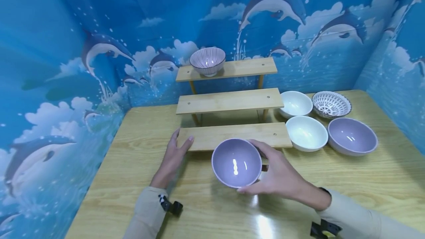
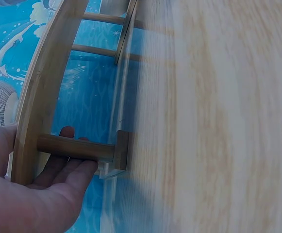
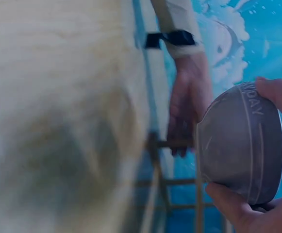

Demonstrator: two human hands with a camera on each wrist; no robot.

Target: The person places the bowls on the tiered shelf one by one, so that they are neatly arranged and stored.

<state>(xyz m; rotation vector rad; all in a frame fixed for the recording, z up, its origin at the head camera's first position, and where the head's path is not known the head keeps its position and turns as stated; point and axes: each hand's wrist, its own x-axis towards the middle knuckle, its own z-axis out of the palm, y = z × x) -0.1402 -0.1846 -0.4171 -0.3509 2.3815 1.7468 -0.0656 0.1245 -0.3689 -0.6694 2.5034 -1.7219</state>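
Note:
A three-step wooden shelf rack [image 1: 209, 137] stands on the table in the head view. My left hand [image 1: 172, 159] grips the left end of its lowest board. In the left wrist view the fingers [image 2: 77, 179] reach beneath that board [image 2: 46, 92], around its round leg [image 2: 77, 147]. A plain purple bowl [image 1: 236, 158] is held by its right side in my right hand [image 1: 279, 174], in front of the lowest board. The right wrist view shows the bowl [image 3: 238, 145] from outside, pinched between thumb and fingers, raised lettering near its rim.
On the top board sits a purple striped bowl [image 1: 207, 60]. Right of the rack are two white bowls [image 1: 296, 103], [image 1: 306, 134], a black-and-white patterned bowl [image 1: 332, 104] and a larger purple bowl [image 1: 352, 135]. A dolphin-print curtain [image 1: 199, 17] encloses the table [image 1: 139, 132].

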